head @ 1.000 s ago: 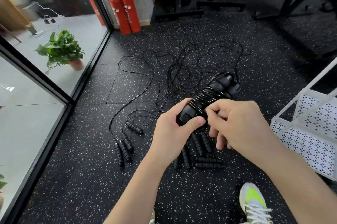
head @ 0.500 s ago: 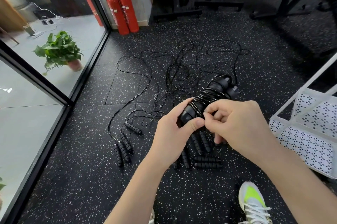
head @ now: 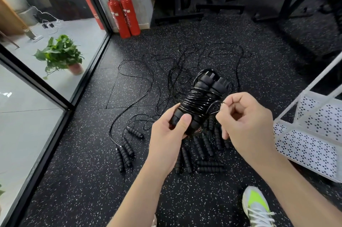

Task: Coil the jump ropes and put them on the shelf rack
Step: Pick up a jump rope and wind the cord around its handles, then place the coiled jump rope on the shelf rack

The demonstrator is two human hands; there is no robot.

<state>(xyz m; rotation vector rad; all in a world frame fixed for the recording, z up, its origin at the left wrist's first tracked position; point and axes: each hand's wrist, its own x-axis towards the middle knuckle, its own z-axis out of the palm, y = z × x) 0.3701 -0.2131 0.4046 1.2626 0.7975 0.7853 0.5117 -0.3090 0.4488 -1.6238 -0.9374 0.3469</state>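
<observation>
My left hand [head: 169, 132] grips the lower end of a black jump rope bundle [head: 200, 101]: two ribbed handles side by side with cord wound round them. My right hand [head: 244, 121] pinches the loose end of that cord just right of the bundle. Below, on the speckled black floor, lie several other black handles [head: 205, 145] and more at the left [head: 125, 149]. Their loose cords [head: 185, 64] tangle farther away. The white perforated shelf rack [head: 312, 134] stands at the right.
A glass wall with a black frame [head: 61, 101] runs along the left, with a potted plant [head: 61, 56] behind it. Two red fire extinguishers [head: 124, 16] stand at the far wall. Gym machine bases [head: 203, 8] sit at the back. My shoe [head: 257, 206] is at bottom right.
My right hand has moved right, away from the bundle, drawing the cord end out. The bundle has tilted more upright in my left hand.
</observation>
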